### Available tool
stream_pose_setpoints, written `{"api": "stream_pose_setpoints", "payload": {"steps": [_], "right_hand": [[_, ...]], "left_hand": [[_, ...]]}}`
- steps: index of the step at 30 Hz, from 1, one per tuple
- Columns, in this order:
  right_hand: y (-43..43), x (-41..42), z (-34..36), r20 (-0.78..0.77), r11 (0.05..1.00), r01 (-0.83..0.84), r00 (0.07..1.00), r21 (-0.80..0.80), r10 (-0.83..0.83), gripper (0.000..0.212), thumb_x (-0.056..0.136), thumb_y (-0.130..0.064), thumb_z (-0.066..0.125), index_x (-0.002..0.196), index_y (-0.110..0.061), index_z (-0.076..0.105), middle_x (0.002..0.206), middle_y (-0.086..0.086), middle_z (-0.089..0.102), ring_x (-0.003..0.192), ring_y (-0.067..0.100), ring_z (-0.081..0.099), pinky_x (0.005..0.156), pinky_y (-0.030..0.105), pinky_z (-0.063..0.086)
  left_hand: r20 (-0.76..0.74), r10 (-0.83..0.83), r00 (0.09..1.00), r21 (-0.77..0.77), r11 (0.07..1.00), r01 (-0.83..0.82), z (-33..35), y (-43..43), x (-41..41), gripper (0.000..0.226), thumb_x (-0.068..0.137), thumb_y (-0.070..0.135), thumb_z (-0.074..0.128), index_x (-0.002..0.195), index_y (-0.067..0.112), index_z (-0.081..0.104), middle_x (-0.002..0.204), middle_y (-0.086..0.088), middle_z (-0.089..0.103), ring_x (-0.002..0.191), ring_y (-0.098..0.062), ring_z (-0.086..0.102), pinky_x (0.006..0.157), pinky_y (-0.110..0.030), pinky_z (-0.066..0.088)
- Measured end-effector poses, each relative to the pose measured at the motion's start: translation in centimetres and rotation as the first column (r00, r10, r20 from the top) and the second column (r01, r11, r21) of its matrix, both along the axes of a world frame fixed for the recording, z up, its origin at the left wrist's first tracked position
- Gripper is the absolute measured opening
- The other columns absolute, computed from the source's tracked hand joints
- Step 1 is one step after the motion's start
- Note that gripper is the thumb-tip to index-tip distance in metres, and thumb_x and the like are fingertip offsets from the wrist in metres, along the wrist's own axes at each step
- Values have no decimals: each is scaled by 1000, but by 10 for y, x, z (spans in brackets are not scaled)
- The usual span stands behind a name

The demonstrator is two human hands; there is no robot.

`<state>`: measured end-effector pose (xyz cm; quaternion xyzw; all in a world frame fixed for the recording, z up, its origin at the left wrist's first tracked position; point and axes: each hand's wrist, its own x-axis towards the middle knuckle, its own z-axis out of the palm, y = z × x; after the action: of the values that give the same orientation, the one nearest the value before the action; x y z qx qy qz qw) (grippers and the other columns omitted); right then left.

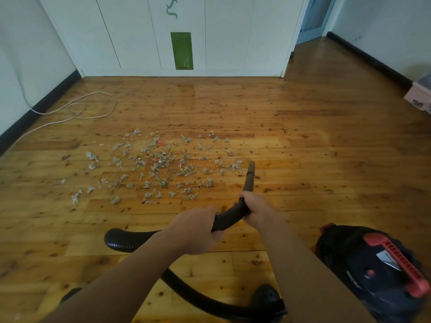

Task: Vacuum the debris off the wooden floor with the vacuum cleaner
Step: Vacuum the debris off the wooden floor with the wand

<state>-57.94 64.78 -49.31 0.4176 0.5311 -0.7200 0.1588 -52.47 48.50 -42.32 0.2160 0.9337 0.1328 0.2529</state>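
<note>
While the right hand (256,210) grips the wand (248,183), debris (158,164) (fluff) abounds.

Wooden floor (326,148) filling the frame, grey debris (163,166) lying scattered at centre, white cord (115,103) looping at upper left, black hose (130,238) curling along the bottom, vacuum (373,271) sitting at lower right, pink box (417,96) resting at right edge.
</note>
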Motion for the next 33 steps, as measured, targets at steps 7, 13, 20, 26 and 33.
{"api": "stream_pose_setpoints", "payload": {"steps": [7,13,20,26,33], "right_hand": [[-12,14,7,-27,998,-57,998,-30,56,41,97,-5,50,135,-2,36,96,16,50,76,24,55,62,34,51],[-18,28,15,-35,997,-49,998,-60,47,25,97,-4,50,117,-7,36,99,18,52,80,26,57,68,36,53],[-29,45,20,-34,994,-103,994,-44,101,21,96,-3,49,113,-3,36,101,18,51,90,28,56,89,44,54],[-41,58,23,-31,987,-160,987,-33,159,24,96,-6,49,118,-1,39,105,18,49,93,29,53,97,47,49],[-58,74,29,-28,983,-171,985,-64,169,26,99,-10,49,121,-1,40,105,15,50,93,29,55,79,40,53]], "left_hand": [[15,-1,1000,5,1000,1,10,-2,10,41,94,55,53,122,26,48,88,6,57,69,-11,52,55,-23,35],[-18,9,1000,-25,1000,-9,19,-7,24,33,95,51,52,117,27,50,81,9,53,64,-7,49,52,-22,34],[-16,49,999,16,999,-49,21,-15,42,18,97,42,53,102,27,47,78,10,50,62,-6,46,52,-20,31],[-64,71,995,-10,997,-71,17,-28,56,18,97,43,51,103,27,47,81,9,54,63,-6,48,51,-20,32],[-129,85,988,-35,995,-90,20,-45,69,21,93,53,50,93,32,45,77,12,53,59,-4,48,48,-19,30]]}}
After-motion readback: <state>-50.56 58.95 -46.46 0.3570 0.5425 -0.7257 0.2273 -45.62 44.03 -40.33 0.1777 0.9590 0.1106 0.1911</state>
